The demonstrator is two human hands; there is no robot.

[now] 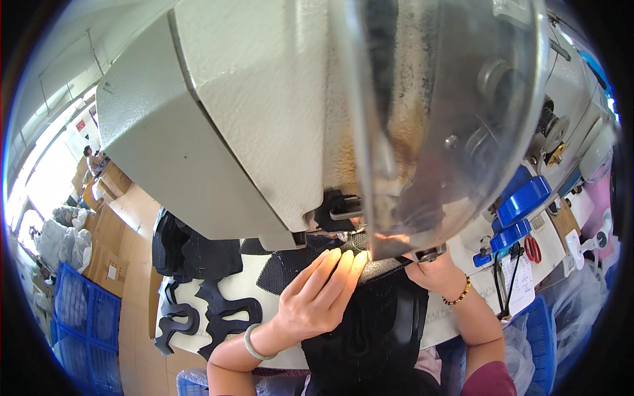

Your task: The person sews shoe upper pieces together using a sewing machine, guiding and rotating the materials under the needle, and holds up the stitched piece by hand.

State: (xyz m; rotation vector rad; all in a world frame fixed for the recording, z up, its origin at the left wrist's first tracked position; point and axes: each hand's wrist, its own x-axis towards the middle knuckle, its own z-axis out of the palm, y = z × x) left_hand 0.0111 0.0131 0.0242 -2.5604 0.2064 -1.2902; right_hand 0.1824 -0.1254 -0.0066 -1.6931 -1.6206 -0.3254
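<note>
Under the head of a pale sewing machine (257,99) lies a black mesh piece (271,274), partly covered by my hand and the machine. My left hand (320,294) rests on it, fingers stretched out side by side, tips close to the lit needle area; its thumb is hidden. My right hand (432,270) is at the right edge of the work, its fingers mostly behind the clear guard (456,132) and a machine part. Between my forearms, smooth black pieces (360,330) hang over the table's near edge.
Left on the white table (254,297) are stacked black pieces (208,254) and curved black cut-outs (228,307). To the right stand blue holders (522,201), red-handled scissors (532,249) and a paper slip (518,280). Blue crates (86,317) and cartons flank the floor; a person (94,160) sits far left.
</note>
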